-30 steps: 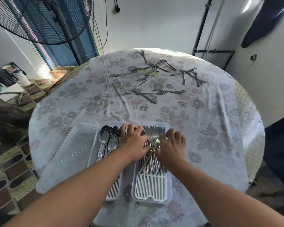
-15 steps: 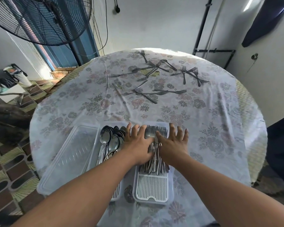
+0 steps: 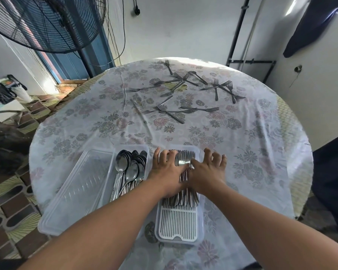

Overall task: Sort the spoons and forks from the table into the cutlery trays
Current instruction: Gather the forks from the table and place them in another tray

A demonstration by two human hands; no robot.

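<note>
A white slotted tray [image 3: 179,225] at the table's near edge holds a stack of forks [image 3: 183,157]. My left hand [image 3: 167,171] and my right hand [image 3: 208,171] lie on that stack with fingers spread, pressing it down from either side. To the left, a second tray [image 3: 145,150] holds several spoons [image 3: 130,170]. Several loose forks [image 3: 185,112] lie scattered on the far half of the round table [image 3: 261,152].
A clear plastic lid or tray [image 3: 76,191] lies left of the spoon tray. A large standing fan [image 3: 47,22] rises beyond the table's left side. A dark-clothed person [image 3: 334,182] stands at the right edge. Black pipes run down the back wall.
Both hands went from curled over the forks to flat with fingers spread. The crooked forks under them now lie straight in the stack.
</note>
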